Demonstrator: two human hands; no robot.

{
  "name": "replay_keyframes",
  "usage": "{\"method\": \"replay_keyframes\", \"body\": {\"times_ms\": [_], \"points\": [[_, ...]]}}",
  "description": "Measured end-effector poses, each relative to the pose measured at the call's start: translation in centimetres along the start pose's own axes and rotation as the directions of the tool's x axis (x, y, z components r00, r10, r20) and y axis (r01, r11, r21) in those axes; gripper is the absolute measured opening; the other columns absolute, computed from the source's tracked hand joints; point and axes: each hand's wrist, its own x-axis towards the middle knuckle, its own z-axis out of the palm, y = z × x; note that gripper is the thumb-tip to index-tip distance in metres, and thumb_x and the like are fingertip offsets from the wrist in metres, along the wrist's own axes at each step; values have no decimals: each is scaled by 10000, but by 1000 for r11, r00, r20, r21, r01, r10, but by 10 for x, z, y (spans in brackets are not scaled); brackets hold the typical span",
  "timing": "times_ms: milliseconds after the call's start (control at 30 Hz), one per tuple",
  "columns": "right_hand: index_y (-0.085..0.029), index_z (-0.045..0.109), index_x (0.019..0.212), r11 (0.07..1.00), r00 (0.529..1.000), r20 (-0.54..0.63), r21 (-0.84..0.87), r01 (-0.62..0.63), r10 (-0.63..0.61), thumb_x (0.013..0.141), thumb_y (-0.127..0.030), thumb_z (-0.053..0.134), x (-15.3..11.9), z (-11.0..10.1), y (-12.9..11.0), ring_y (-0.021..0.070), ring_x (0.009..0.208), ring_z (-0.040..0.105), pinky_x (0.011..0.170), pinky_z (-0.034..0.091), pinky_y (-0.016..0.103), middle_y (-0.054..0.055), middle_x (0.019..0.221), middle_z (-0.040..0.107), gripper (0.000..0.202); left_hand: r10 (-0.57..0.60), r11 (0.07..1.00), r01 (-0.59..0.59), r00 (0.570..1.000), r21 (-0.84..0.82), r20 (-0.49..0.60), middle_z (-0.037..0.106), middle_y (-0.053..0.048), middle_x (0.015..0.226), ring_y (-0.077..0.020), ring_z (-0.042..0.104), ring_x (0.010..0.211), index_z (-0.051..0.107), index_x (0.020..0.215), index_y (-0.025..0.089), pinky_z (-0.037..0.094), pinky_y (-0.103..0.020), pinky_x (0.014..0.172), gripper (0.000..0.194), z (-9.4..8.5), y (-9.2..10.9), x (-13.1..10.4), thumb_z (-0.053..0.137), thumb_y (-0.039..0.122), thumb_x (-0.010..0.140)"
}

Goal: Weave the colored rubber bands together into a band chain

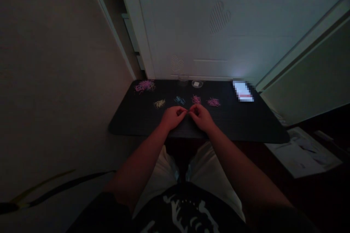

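- Something tiny sits pinched between the fingertips of both hands, right where they meet above the desk, a little in from its near edge and about midway along it; it is too small and dark to name, though it is probably one of the small coloured pieces lying in heaps farther back.
- Left hand and right hand are curled, fingertips pressed together at the meeting point, so neither is nearer to the piece than the other; its long axis cannot be made out.
- Just beyond the hands runs a row of four little heaps, side by side across the desk: a yellow heap to the left, a blue heap, a pink heap straight ahead of the fingertips, and a magenta heap to the right.
- Nothing stands between the hands and that row; the pink heap is nearest the right hand, the blue nearest the left.
- Farther back, at the far left corner, lies a larger purple pile.
- Along the far edge, near its middle, stand a clear cup and a small round dish, close to each other.
- At the far right corner a lit phone lies flat, well apart from the hands.
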Motion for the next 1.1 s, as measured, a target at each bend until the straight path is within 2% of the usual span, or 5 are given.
{"method": "replay_keyframes", "body": {"times_ms": [267,400,700,900,1100], "points": [[-206,505,846,999,1000,-4,50,13,-13,746,-233,533,0,1,3,136,650,517,600,410,270,-9,705,535,107,-25,1000,25,1000,-18,-5,698,-27,845,-132,607,695,674,949,183,472,-241,648,227,-1,2,-1,551,303,800],[-203,519,853,999,1000,6,31,17,-18,750,-219,524,0,1,2,136,657,523,606,414,272,-3,723,546,104,-20,1000,20,999,12,26,699,-26,827,-143,614,711,680,889,184,465,-242,632,209,1,0,-1,546,318,801],[-190,515,862,997,999,-16,68,31,-30,769,-180,446,1,0,7,124,638,521,614,412,266,-2,723,571,116,-18,1000,18,1000,-10,-7,691,-20,787,-134,609,687,663,838,170,449,-239,623,221,1,1,0,523,339,820],[-187,535,835,999,999,-6,-4,40,-40,716,-193,531,-1,-1,-1,119,598,496,561,395,251,-5,697,552,119,-20,999,19,1000,-44,-9,691,-24,808,-134,610,706,658,849,166,451,-243,643,220,0,1,0,525,339,820],[-185,538,753,993,1000,7,-117,25,-25,748,-233,529,-3,-1,-8,116,584,484,554,382,246,-8,667,546,49,-28,999,28,1000,-27,-7,679,-19,784,-131,593,679,653,840,166,438,-246,623,227,0,1,0,516,346,825]]}}
